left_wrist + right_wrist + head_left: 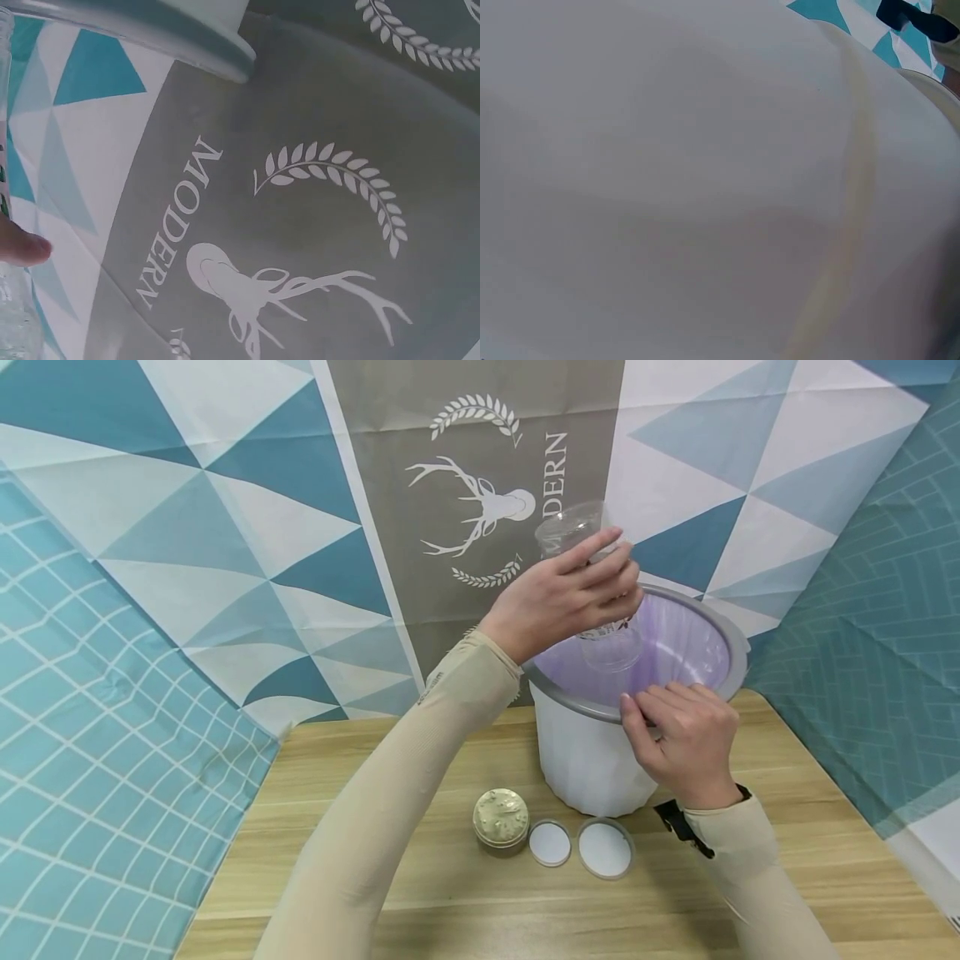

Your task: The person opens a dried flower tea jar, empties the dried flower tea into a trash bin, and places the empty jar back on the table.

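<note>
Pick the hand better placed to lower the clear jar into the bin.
Probably left: the left hand holds the clear jar at the mouth of the bin; the right hand is occupied gripping its rim.

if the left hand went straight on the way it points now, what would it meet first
The left hand, gripping a clear container, would probably meet the patterned backdrop behind the bin first, though its distance is hard to judge.
</note>
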`<act>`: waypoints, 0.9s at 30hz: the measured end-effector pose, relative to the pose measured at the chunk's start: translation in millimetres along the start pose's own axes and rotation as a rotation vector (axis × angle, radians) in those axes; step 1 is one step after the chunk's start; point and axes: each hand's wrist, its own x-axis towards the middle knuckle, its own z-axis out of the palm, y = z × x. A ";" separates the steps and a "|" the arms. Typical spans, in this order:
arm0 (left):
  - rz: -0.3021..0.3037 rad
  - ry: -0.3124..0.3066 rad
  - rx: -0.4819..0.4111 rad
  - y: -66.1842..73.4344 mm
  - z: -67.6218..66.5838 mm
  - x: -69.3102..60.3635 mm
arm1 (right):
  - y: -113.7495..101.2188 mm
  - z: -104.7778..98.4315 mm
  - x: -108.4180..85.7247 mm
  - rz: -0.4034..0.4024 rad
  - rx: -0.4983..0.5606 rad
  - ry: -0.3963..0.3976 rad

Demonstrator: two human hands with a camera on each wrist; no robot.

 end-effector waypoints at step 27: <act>-0.888 0.012 -0.682 38.0 -32.4 -102.0 | 0.9 -1.5 -0.8 0.007 -0.007 -0.021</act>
